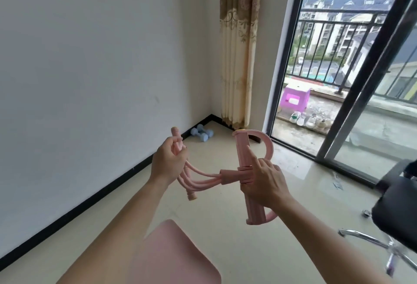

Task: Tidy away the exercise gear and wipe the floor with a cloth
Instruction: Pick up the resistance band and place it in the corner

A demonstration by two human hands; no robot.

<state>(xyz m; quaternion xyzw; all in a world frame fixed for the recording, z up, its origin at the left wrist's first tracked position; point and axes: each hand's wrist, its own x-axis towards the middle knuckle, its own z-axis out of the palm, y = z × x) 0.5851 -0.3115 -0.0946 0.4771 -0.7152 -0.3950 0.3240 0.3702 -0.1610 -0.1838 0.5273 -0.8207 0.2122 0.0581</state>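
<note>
I hold a pink pedal pull-rope exerciser (243,153) in front of me, above the floor. My left hand (168,160) grips its thin pink handle bar together with the bundled elastic tubes (198,180). My right hand (266,182) holds the upright foot-pedal bar near its middle, index finger stretched up along it. Two light blue dumbbells (202,134) lie on the floor in the far corner by the wall. A pink mat-like object (173,254) sits low in view, under my arms. No cloth is in sight.
A white wall with black skirting (90,204) runs along the left. A patterned curtain (239,46) hangs in the corner. The glass sliding door (291,58) shows a balcony with a purple stool (294,99) and shoes (310,120). A black office chair (394,207) stands at right.
</note>
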